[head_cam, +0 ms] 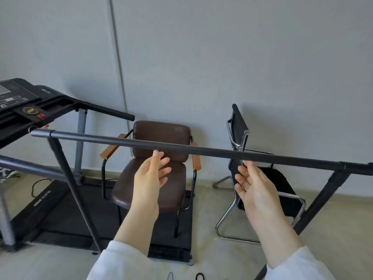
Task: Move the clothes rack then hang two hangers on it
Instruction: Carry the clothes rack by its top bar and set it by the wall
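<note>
The clothes rack's dark top bar [201,149] runs across the view from upper left to lower right, on slanted black legs [74,188]. My left hand [151,174] is just below the bar's middle, palm up, fingers apart, index tip close to the bar. My right hand [254,186] is also below the bar, further right, fingers spread and holding nothing. At the bottom edge two hanger hooks peek into view, one pale [170,276] and one black [199,276]; the rest of each hanger is out of frame.
A brown padded armchair [159,174] stands behind the rack on a treadmill deck [60,209]; the treadmill console [24,104] is at the left. A black chrome-framed chair [268,184] stands at the right. A grey wall is behind, beige floor below.
</note>
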### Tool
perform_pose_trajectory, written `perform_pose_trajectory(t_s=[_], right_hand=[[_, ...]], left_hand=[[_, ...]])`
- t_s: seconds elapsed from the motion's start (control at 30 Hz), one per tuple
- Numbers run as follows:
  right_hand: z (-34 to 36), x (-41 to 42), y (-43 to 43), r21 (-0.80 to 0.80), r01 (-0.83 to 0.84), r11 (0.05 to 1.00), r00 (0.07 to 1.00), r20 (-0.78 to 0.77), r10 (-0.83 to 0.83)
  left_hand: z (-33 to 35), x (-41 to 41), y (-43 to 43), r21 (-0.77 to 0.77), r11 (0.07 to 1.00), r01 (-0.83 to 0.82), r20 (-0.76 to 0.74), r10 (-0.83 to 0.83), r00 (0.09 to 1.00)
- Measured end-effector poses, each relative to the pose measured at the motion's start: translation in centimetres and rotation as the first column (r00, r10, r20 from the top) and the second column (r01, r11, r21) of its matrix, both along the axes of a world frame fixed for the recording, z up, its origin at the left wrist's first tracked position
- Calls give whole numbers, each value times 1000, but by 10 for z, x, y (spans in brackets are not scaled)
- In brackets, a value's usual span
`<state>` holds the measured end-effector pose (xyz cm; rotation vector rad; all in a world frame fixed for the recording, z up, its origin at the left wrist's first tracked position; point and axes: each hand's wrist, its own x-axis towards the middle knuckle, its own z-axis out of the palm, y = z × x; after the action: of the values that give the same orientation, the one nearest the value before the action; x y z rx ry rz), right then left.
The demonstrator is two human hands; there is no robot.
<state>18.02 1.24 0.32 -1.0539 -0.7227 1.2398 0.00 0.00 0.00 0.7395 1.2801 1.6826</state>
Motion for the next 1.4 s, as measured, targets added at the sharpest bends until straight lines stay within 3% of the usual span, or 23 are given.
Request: perform_pose_trajectory(t_s=[0.2, 0.47, 0.63, 1.23, 1.4], right_hand=[[0, 1, 8, 131, -48, 990, 993, 114, 33], [5, 3, 9, 236, -114, 965, 959, 280, 45], [5, 6, 5, 269, -171, 948, 967, 232, 108], [19, -10, 5, 270, -78, 960, 977, 214, 19], [33, -16, 5, 318, -144, 937, 973, 217, 76]], left_hand=[[3, -4, 8, 93, 996, 17, -83, -10, 997], [7, -11, 14, 139, 973, 185, -205, -155, 966], [7, -13, 19, 143, 971, 194, -92, -182, 979], [15, -19, 11, 159, 972, 173, -62, -165, 984], [29, -23, -2, 203, 973, 110, -78, -96, 992]])
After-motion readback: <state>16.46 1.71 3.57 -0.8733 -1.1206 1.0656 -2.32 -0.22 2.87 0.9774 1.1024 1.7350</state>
